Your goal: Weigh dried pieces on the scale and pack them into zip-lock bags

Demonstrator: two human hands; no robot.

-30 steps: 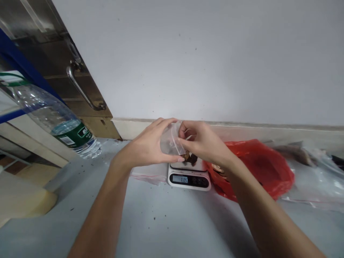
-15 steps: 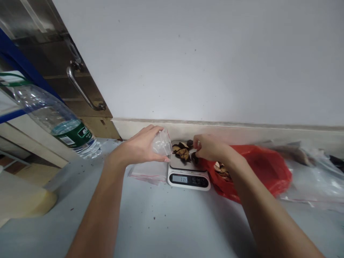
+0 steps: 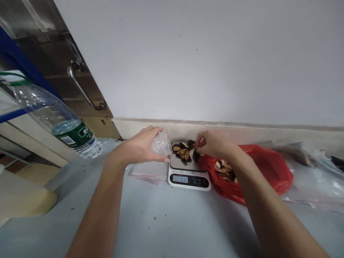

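Note:
My left hand [image 3: 142, 146] grips a small clear zip bag [image 3: 162, 142], its mouth facing the scale. A white digital scale [image 3: 189, 181] stands on the table with its display lit. Several dried brown slices [image 3: 183, 152] lie on its plate. At the plate's right side, my right hand [image 3: 211, 144] pinches a dark dried slice [image 3: 196, 155] between thumb and fingers. Beside the scale, a red plastic bag [image 3: 264, 168] lies open with more dried slices [image 3: 225, 169] in it, partly hidden by my right forearm.
Flat zip bags [image 3: 149, 172] lie left of the scale. A large water bottle [image 3: 72, 130] and a pale container [image 3: 27, 199] are at the left. Clear plastic bags [image 3: 317, 175] lie at the right. A white wall [image 3: 204, 64] rises behind the table.
My right hand has shifted slightly right and up, its pinched slice now showing more clearly at the plate's edge. My left hand stays in place with the zip bag.

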